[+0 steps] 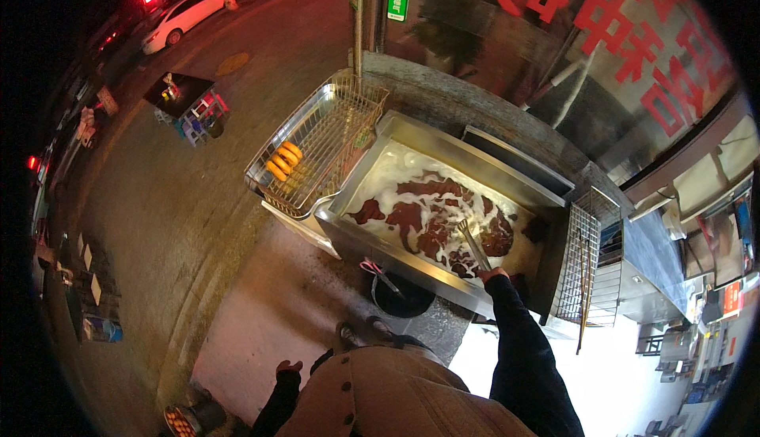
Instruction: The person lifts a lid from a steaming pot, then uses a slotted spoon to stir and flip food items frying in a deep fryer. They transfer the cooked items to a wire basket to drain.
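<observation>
My right hand [493, 274] is closed around the handle of metal tongs [472, 244], whose far end reaches into a rectangular steel vat [389, 259]. Dark liquid with pale swirling foam [386, 184] fills the vat; what lies under the foam is hidden. Low at my left side hangs my left hand [289, 367], holding nothing visible, its fingers loosely apart. Beyond the vat's left end, a wire basket [338, 125] set over a metal tray carries several golden-brown pieces of food [284, 161] in a row.
A wire rack [573, 259] with long thin sticks [585, 294] adjoins the vat's right end. Below its front edge stands a black bucket [409, 303] with a pink-handled tool. A window ledge [427, 75] runs behind. A low table [178, 95] with stools stands farther left.
</observation>
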Motion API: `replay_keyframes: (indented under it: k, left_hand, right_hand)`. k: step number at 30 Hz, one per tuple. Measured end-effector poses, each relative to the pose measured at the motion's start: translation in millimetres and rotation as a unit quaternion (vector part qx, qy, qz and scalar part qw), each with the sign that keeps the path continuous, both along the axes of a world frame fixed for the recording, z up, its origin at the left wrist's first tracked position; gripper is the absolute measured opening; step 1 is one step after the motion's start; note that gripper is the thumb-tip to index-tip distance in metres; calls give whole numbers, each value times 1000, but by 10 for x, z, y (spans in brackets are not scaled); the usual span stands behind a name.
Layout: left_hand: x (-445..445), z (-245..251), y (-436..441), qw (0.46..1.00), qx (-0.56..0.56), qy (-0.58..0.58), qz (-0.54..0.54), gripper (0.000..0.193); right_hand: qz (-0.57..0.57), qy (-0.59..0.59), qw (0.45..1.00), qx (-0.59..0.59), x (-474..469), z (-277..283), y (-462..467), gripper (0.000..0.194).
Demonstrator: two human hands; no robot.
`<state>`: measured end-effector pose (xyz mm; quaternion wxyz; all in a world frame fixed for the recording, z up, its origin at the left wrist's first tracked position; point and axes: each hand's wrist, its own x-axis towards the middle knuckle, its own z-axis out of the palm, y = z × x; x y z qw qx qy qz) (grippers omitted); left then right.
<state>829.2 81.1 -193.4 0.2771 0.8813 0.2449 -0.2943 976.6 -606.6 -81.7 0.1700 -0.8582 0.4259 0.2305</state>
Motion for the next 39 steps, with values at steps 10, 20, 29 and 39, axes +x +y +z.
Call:
replay_keyframes:
  k: [10, 20, 29, 39]
  left_hand:
    - [167, 50, -65, 1000, -11, -3, 16, 71]
    - [170, -327, 123, 996, -35, -7, 81, 69]
    - [148, -484, 260, 997, 41, 49, -31, 76]
    - [185, -288, 147, 997, -14, 39, 59, 76]
  right_hand:
    - [96, -15, 995, 27, -272, 324, 166, 51]
    - [33, -40, 998, 48, -377, 17, -194, 59]
    - [93, -186, 973, 102, -513, -282, -499, 48]
    - [139, -80, 980, 117, -509, -1125, -897, 46]
